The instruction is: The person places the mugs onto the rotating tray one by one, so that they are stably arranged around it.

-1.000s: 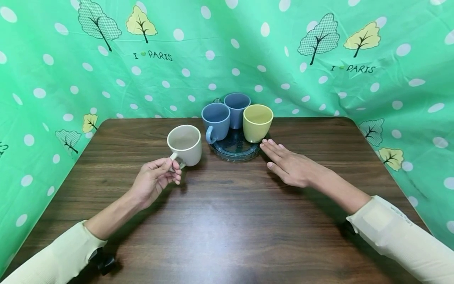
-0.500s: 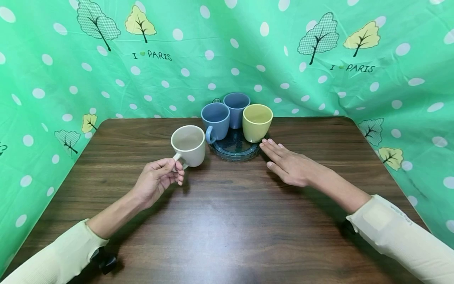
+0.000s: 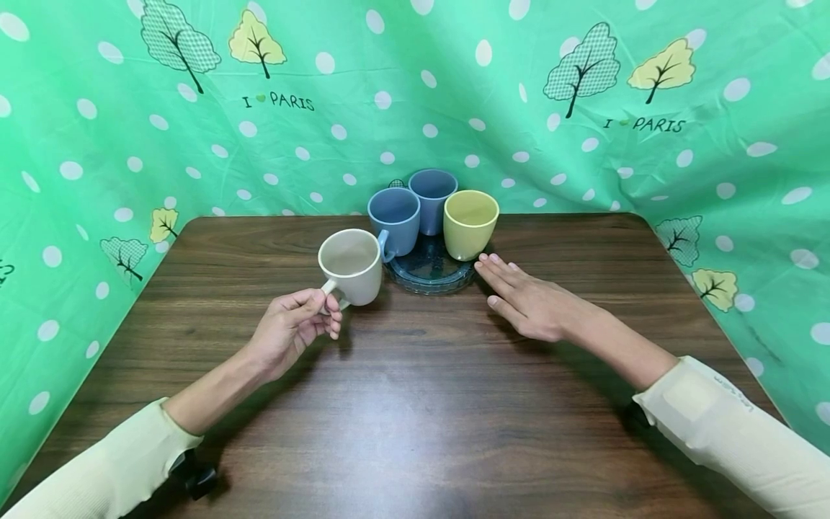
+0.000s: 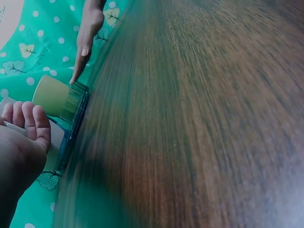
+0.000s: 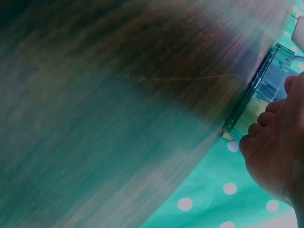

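My left hand (image 3: 295, 328) pinches the handle of a cream mug (image 3: 351, 268), held upright at the left of a round, dark clear glass tray (image 3: 428, 277). In the head view the mug's right side overlaps the handle of a blue mug (image 3: 394, 220) on the tray. Behind that one stands a second blue cup (image 3: 432, 198), and to the right a yellow cup (image 3: 470, 223). My right hand (image 3: 528, 303) is flat with fingers straight, fingertips right at the tray's right rim below the yellow cup. From the left wrist, the yellow cup (image 4: 51, 96) shows above the tray's side (image 4: 73, 102).
A dark brown wooden table (image 3: 415, 404) lies under everything. Close behind its back edge hangs a green curtain (image 3: 415, 94) with white dots and printed trees, also along both sides. A black wrist device (image 3: 194, 476) sits under the left sleeve.
My left hand has carried the cream mug a little to the right, closer to the tray and the blue mug. The right hand and the tray with its cups have stayed put.
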### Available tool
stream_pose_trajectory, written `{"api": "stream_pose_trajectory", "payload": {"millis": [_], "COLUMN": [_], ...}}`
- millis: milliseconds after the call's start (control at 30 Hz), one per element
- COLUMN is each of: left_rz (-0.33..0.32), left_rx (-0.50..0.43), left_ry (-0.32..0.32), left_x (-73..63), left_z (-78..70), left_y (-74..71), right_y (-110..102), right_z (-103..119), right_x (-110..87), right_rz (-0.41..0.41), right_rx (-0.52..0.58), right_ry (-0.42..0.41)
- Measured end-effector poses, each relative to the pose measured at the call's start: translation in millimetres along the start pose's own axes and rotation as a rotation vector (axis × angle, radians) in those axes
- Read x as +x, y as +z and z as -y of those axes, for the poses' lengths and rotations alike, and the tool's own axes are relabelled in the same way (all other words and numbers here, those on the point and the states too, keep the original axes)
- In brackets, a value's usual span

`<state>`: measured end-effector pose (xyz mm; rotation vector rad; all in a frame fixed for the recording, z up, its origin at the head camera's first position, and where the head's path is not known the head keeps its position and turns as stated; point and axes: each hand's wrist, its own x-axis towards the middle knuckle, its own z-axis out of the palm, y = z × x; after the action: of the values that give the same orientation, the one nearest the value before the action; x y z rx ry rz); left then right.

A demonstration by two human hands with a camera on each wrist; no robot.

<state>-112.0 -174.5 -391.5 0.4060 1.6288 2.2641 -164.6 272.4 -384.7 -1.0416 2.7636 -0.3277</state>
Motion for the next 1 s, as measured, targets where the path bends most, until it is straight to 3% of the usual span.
{"api": "stream_pose_trajectory", "payload": {"millis": [400,1000], "left_rz": [-0.004,0.046], "left_rx": [0.011,0.027], "left_ry": [-0.006,0.0], "left_x": [1.6,6.0], "left_z": [0.9,-1.6], "left_y": [4.3,15.6], "right_y": [1.2,3.8], "right_z": [0.7,1.0], "right_x": [0.2,1.0], "right_rz": [-0.006,-0.014], "right_rx": [-0.01,-0.031], "right_ry": [0.002,0.002]}}
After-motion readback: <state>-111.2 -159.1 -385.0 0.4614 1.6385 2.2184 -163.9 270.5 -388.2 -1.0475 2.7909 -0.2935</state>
